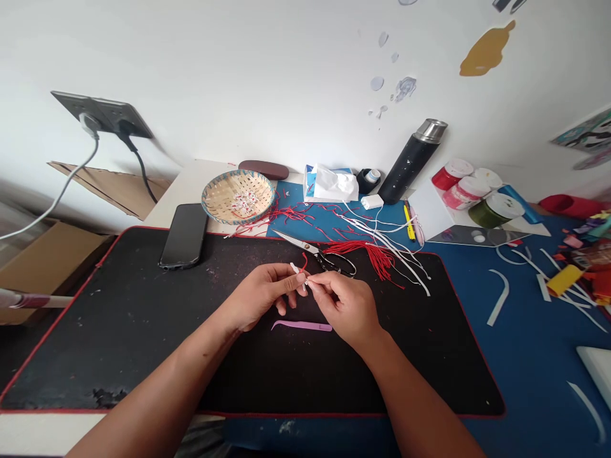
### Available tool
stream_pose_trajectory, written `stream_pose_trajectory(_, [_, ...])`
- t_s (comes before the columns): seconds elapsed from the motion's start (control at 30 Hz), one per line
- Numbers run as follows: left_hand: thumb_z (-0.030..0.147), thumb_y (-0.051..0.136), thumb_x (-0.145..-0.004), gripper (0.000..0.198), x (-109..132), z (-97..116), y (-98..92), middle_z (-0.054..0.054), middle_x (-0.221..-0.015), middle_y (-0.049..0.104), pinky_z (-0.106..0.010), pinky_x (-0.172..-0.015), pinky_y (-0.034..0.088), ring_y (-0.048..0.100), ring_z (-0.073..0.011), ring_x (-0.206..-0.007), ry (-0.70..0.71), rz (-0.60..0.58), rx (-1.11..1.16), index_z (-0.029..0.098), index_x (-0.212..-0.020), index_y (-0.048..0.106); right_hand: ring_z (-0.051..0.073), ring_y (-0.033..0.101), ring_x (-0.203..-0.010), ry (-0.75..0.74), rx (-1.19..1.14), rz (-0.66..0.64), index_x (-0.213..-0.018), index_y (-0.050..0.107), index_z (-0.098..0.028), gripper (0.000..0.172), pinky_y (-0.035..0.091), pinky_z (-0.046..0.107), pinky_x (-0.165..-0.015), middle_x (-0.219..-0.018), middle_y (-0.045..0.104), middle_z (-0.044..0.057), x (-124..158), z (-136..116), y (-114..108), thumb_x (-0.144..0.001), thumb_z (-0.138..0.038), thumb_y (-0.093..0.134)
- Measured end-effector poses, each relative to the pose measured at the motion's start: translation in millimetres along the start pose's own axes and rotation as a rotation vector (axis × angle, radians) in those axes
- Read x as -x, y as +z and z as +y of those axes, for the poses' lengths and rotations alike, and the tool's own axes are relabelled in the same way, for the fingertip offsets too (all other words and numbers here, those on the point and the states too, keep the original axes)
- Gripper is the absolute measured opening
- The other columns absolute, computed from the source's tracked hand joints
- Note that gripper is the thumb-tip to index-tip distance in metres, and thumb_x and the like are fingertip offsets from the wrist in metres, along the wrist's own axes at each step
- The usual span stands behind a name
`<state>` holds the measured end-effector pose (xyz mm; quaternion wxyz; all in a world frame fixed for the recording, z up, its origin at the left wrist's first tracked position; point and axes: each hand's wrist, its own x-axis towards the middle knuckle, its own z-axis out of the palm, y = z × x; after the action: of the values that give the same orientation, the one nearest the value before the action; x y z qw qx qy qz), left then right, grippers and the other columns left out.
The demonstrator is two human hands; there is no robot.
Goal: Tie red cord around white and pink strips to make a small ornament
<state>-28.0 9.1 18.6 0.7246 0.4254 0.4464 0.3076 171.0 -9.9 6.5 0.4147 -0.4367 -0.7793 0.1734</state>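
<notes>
Over the middle of the black mat, my left hand (267, 289) pinches a small piece of white and red cord (296, 268) between thumb and fingers. My right hand (344, 302) meets it from the right, thumb and forefinger closed on the same cord. Fingers hide most of the piece, so any knot in it cannot be made out. Just beneath the hands lie pink bent-tip tweezers (301, 326). Scissors (312, 249) with black handles rest beyond them, beside a bundle of red cords (370, 254) and several long white cords (401, 245).
A woven basket (217, 213) holding small red-and-white pieces stands at the back left, near a phone (184, 235). Red scraps (305, 216) litter the back. A black thermos (410, 162), tissue pack (334, 184) and spools (496, 210) line the rear right. The mat (119, 331) has a red edge.
</notes>
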Motion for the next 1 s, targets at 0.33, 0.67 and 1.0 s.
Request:
stream_pose_trajectory(0.33, [0.057,0.082,-0.081,0.043,-0.9,-2.0,-1.5,-0.004,-0.082,0.067,-0.02,-0.048,0.043,0.057,-0.0116,-0.063,0.006,-0.013,0.058,0.015,-0.083,0.073,0.011,0.061,-0.051,0.033,-0.038,-0.015,-0.097,0.074,-0.022,0.013,0.046,0.023,-0.056,-0.073,0.077,0.0,0.3,-0.1,1.1,-0.101,-0.018,0.062])
stream_pose_trajectory(0.67, [0.059,0.08,-0.081,0.043,-1.5,-3.9,-3.7,-0.001,-0.071,0.06,-0.023,-0.053,0.045,0.054,-0.0144,-0.066,0.077,0.087,-0.092,0.017,-0.084,0.074,0.017,0.077,-0.075,0.039,-0.058,-0.066,-0.102,0.077,-0.024,0.016,0.055,0.026,-0.069,-0.092,0.083,0.003,-1.4,-1.1,0.8,-0.102,-0.018,0.062])
stream_pose_trajectory(1.0, [0.055,0.085,-0.074,0.042,-2.2,1.8,-6.0,-0.002,-0.063,0.061,-0.024,-0.05,0.038,0.051,-0.0123,-0.056,-0.024,0.087,0.024,0.015,-0.072,0.072,0.016,0.074,-0.071,0.08,-0.068,-0.107,-0.102,0.076,-0.023,0.01,0.053,0.026,-0.068,-0.088,0.081,0.003,0.2,-0.8,1.5,-0.101,-0.022,0.067])
